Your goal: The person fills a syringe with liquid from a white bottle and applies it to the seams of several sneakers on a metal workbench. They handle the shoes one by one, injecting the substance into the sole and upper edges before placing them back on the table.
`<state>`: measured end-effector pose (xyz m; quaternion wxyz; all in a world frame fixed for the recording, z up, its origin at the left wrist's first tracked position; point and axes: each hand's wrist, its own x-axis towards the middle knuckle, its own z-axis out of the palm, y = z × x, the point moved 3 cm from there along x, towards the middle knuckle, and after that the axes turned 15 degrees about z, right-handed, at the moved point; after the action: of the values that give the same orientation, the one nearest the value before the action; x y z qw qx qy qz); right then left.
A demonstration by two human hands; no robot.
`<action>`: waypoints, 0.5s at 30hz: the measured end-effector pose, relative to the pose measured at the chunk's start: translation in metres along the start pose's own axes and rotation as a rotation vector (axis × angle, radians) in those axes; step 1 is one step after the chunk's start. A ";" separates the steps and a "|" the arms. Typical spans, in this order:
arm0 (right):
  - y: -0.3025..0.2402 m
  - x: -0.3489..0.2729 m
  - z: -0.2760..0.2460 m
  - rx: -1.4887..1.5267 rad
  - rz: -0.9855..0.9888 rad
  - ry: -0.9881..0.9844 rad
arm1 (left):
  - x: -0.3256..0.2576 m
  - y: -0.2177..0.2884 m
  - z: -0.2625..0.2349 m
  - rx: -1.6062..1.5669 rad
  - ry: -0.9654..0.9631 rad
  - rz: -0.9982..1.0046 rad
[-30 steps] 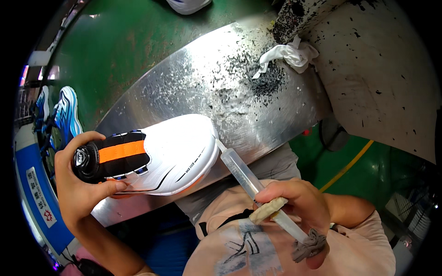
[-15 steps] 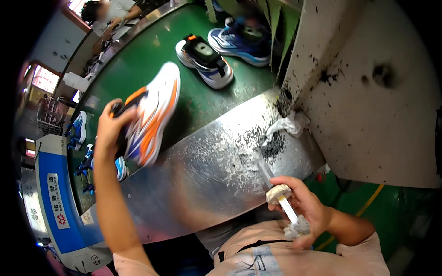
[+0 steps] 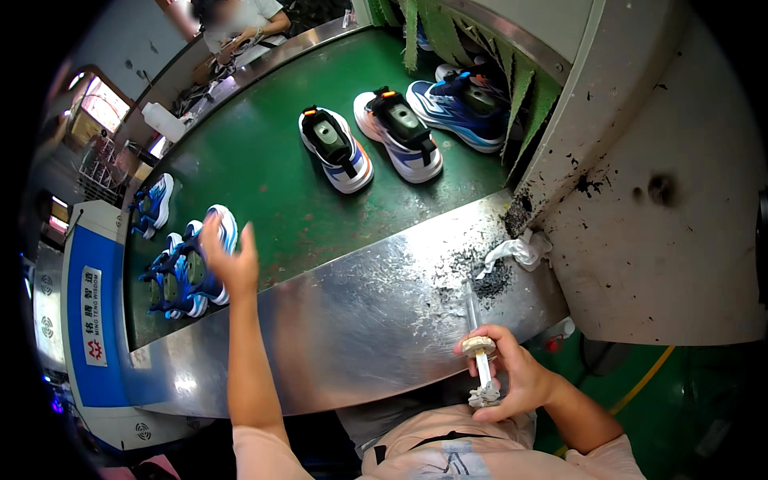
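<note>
My left hand (image 3: 232,256) is over the near left part of the green belt, slightly blurred, with thumb and fingers apart. It is beside a blue and white sneaker (image 3: 197,268), one of several grouped there; whether it touches one I cannot tell. My right hand (image 3: 516,372) is closed around a clear syringe (image 3: 473,308) with a white plunger. Whitish, crumbly material is wrapped round its flange and the plunger's end. The syringe points away from me over the metal ledge. A white, orange and purple sneaker (image 3: 352,170) stands on the belt, beside a similar sneaker (image 3: 424,166).
Farther right, a blue sneaker (image 3: 456,112) stands by the green strip curtain (image 3: 520,100). Black specks and a crumpled white cloth (image 3: 524,250) lie on the metal ledge (image 3: 360,320). A beige machine panel (image 3: 664,240) rises at right. Another person (image 3: 244,24) sits across the belt.
My left hand has let go of the white and orange sneaker, which now stands on the belt, and has moved to the blue sneakers. My right hand still holds the syringe.
</note>
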<state>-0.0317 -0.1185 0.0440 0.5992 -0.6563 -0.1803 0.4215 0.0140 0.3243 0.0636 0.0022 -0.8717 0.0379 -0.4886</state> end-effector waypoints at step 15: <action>-0.021 -0.007 0.014 -0.283 0.046 0.089 | -0.043 -0.052 -0.096 -0.821 -0.278 -1.093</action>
<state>-0.0408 -0.1098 0.0670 0.4982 -0.7562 -0.1960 0.3761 -0.0872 0.3818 0.0795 -0.5688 -0.7505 -0.2252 -0.2498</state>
